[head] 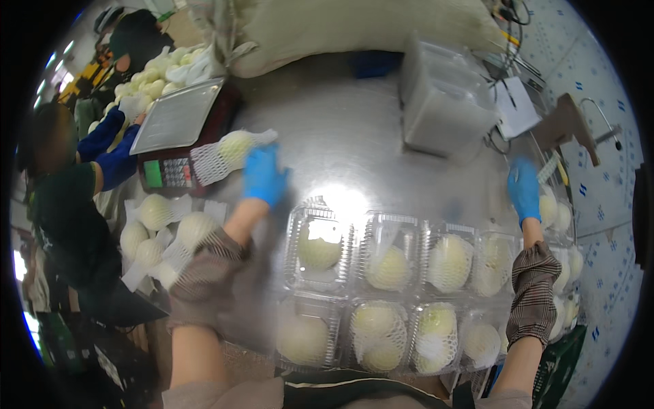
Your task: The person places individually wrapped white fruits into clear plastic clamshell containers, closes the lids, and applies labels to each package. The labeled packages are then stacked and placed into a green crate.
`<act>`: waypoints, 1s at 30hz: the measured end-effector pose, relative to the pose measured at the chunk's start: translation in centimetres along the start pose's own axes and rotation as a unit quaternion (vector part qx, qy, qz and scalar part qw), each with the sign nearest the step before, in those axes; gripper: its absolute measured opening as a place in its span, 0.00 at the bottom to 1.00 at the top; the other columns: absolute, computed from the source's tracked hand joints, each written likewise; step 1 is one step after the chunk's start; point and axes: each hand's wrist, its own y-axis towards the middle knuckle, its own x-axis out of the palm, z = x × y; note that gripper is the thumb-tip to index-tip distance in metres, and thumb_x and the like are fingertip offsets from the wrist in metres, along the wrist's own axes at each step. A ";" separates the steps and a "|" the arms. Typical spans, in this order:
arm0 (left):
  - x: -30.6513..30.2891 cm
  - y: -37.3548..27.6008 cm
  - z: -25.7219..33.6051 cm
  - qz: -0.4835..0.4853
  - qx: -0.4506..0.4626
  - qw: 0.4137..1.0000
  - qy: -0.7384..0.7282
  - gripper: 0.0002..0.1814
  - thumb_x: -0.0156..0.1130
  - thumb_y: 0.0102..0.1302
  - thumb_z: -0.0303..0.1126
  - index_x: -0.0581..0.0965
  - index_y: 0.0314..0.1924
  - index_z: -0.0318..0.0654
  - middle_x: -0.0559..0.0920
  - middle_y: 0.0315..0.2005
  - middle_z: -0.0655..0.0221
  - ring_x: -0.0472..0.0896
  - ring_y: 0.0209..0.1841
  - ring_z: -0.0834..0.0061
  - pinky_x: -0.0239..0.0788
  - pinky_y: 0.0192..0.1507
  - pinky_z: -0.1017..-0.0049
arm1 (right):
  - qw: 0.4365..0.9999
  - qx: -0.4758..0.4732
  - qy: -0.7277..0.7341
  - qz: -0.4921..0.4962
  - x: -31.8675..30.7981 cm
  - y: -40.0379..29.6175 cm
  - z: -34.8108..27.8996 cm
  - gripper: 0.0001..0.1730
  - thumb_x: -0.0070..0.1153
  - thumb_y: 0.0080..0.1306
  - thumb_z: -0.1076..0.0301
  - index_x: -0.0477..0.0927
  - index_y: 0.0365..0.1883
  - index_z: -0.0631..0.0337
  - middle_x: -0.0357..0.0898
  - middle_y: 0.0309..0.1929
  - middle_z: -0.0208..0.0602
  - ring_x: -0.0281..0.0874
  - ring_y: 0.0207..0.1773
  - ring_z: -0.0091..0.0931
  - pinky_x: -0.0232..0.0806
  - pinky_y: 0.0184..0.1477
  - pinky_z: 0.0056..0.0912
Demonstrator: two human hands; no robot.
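Note:
My left hand, in a blue glove, is at the right side of a pale round fruit or vegetable in a white foam net sleeve. The loose end of the sleeve lies against the red scale; whether my fingers grip the produce is hidden. My right hand, also blue-gloved and blurred, is over the table's right side near netted produce. Its finger position is unclear. Before me stand two rows of clear plastic clamshell boxes, holding pale netted produce.
Several netted pieces lie at left below the scale's metal pan. A stack of clear containers stands at the back of the metal table, before a large pale sack. A co-worker is at left, by heaped produce.

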 end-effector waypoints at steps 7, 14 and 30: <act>-2.4 4.0 -9.9 0.003 -0.145 0.986 0.087 0.51 0.77 0.39 0.44 0.61 0.64 0.44 0.71 0.51 0.48 0.73 0.52 0.48 0.68 0.52 0.58 | 0.959 -0.191 0.181 -0.104 -6.6 15.2 -11.5 0.07 0.51 0.62 0.71 0.76 0.38 0.63 0.78 0.40 0.48 0.76 0.45 0.44 0.66 0.45 0.43; -2.8 0.5 -9.0 -0.089 -0.037 0.814 -0.573 0.45 0.70 0.51 0.49 0.62 0.62 0.30 0.70 0.58 0.56 0.73 0.57 0.61 0.67 0.58 0.63 | 0.967 -0.092 0.238 -0.025 -12.4 17.3 -12.3 0.10 0.60 0.57 0.71 0.76 0.37 0.64 0.78 0.31 0.39 0.74 0.34 0.27 0.67 0.40 0.34; -7.3 -18.3 10.9 -0.103 0.236 0.946 -0.195 0.48 0.78 0.38 0.44 0.68 0.63 0.53 0.66 0.58 0.55 0.63 0.63 0.56 0.59 0.62 0.64 | 0.855 -0.224 0.459 -0.088 -18.8 -19.0 -28.7 0.13 0.60 0.53 0.72 0.77 0.38 0.57 0.75 0.35 0.32 0.72 0.35 0.31 0.67 0.38 0.31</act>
